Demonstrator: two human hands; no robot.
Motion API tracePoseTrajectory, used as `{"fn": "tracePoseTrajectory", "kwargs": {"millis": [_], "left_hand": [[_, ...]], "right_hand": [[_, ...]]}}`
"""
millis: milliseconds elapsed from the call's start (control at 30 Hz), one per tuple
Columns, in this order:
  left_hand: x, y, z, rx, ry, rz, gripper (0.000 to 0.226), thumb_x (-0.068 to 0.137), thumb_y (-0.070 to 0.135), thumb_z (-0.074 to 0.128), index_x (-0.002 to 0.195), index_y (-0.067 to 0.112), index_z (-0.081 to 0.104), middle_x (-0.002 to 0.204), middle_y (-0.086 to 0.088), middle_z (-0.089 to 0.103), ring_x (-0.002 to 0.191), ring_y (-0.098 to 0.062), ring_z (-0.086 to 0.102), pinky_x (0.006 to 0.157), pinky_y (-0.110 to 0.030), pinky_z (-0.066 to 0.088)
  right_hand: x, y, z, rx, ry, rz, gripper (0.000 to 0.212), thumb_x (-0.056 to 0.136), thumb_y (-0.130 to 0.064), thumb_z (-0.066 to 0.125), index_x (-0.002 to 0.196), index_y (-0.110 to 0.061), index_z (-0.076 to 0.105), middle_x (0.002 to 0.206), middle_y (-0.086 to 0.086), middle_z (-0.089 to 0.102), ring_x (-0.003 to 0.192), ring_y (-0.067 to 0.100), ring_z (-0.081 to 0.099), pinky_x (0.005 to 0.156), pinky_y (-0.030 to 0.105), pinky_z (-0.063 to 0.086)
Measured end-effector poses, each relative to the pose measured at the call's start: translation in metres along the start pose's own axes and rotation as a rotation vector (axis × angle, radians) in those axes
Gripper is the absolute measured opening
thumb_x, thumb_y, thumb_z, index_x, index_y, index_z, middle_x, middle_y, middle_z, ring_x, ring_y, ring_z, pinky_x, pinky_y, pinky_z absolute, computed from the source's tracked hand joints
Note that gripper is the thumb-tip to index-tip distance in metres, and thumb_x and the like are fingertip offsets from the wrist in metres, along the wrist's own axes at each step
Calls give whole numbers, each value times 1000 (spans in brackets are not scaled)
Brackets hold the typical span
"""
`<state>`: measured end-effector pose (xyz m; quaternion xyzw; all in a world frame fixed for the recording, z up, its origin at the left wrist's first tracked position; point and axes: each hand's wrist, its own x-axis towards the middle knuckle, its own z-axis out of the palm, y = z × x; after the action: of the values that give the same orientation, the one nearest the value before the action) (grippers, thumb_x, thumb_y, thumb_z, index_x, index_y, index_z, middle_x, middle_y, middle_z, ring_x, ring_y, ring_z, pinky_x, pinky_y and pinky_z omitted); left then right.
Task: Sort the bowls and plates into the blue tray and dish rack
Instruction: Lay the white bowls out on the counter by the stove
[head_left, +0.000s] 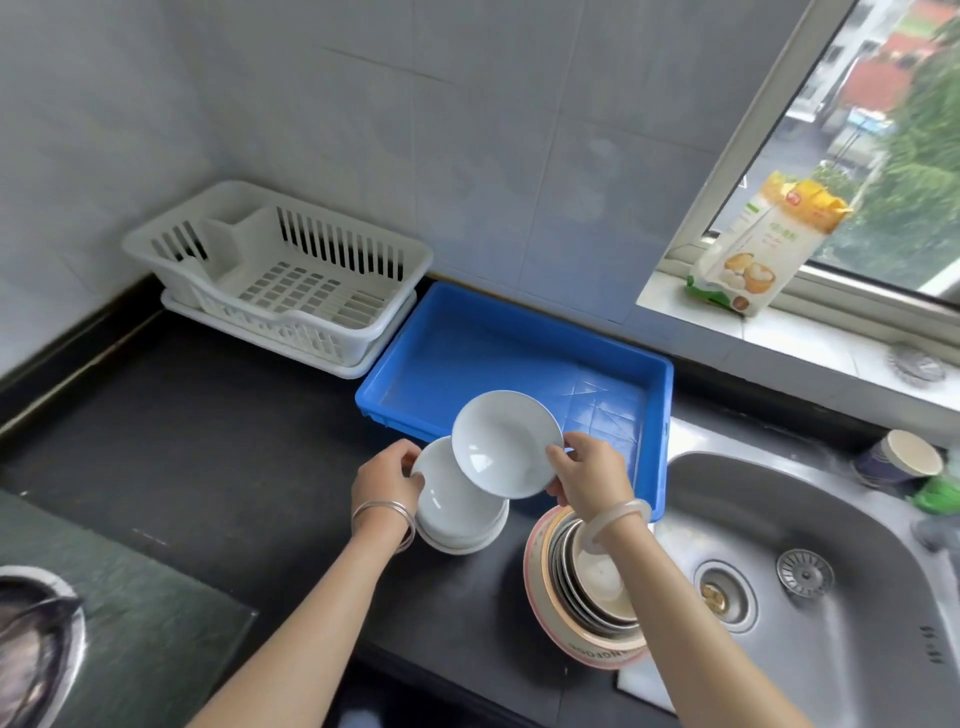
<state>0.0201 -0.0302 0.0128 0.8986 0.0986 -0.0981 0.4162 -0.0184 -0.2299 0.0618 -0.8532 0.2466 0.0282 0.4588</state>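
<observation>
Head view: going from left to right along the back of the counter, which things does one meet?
white dish rack → blue tray → paper cup

My left hand (387, 478) wears a few thin silver bangles (385, 514), stacked close at the wrist, at 6 o'clock of the hand. My right hand (589, 475) has one thick pale bangle (618, 519), smooth, rounded and translucent, at 5 o'clock of it. My left forearm (322, 608) and right forearm (691, 613) are bare.
</observation>
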Motion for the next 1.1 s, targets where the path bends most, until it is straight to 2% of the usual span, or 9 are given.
{"fn": "tracePoseTrajectory", "kwargs": {"millis": [100, 167, 233, 367, 467, 600, 867, 1000, 1100], "left_hand": [[10, 1, -15, -115, -1, -36, 17, 80, 6, 58, 78, 22, 62, 77, 11, 62, 79, -18, 61, 69, -36, 56], [18, 0, -29, -192, 3, -64, 19, 79, 4, 59, 78, 23, 62, 80, 9, 63, 81, -20, 62, 74, -44, 58], [26, -3, -45, -226, 19, -76, 21, 79, 4, 60, 77, 25, 62, 81, 9, 63, 82, -19, 62, 74, -46, 58], [44, -23, -85, -330, 98, -131, 25, 78, -1, 58, 76, 24, 62, 81, 8, 63, 80, -22, 62, 66, -44, 60], [58, -49, -116, -420, 168, -190, 25, 78, -5, 58, 80, 20, 62, 81, 6, 63, 78, -23, 62, 57, -34, 58], [74, -88, -151, -494, 276, -271, 24, 78, -7, 57, 82, 17, 61, 78, 7, 61, 71, -18, 60, 46, -23, 51], [108, -168, -201, -625, 467, -433, 22, 76, -7, 61, 82, 15, 61, 74, 6, 59, 68, -18, 59, 43, -22, 50], [130, -201, -219, -678, 542, -508, 23, 78, -6, 62, 88, 15, 59, 83, 0, 61, 81, -25, 60, 50, -24, 52], [146, -220, -230, -717, 590, -552, 22, 78, -5, 62, 90, 14, 58, 92, -5, 61, 88, -29, 61, 59, -31, 56]], "right_hand": [[1, -18, 1, 0, 5, -34, 26, 87, -11, 47, 61, -11, 51, 45, 3, 56, 26, 4, 41, 34, 12, 37], [4, -32, 6, -14, 3, -64, 23, 85, -11, 47, 64, -5, 53, 39, -3, 55, 27, 5, 41, 36, 12, 37], [7, -47, 13, 13, -9, -82, 22, 85, -10, 47, 65, -3, 54, 33, -5, 52, 27, 7, 40, 35, 12, 37], [16, -78, 39, 66, -60, -112, 26, 86, -10, 48, 60, -12, 54, 33, -4, 53, 28, 7, 40, 34, 13, 36], [27, -101, 69, 59, -121, -120, 27, 86, -11, 48, 61, -17, 56, 34, -5, 54, 29, 6, 42, 35, 14, 39], [45, -127, 123, 44, -219, -96, 22, 86, -10, 48, 66, -11, 57, 33, -5, 54, 30, 7, 43, 36, 15, 41], [80, -169, 244, 1, -353, -42, 17, 90, -14, 46, 78, -19, 58, 45, 1, 56, 35, 10, 47, 36, 18, 40], [99, -182, 298, -57, -415, -46, 16, 90, -12, 44, 92, -9, 59, 51, 6, 58, 37, 11, 49, 35, 18, 38], [112, -190, 335, -50, -445, 4, 15, 91, -11, 43, 93, -9, 57, 52, 9, 56, 43, 16, 48, 41, 23, 39]]}}
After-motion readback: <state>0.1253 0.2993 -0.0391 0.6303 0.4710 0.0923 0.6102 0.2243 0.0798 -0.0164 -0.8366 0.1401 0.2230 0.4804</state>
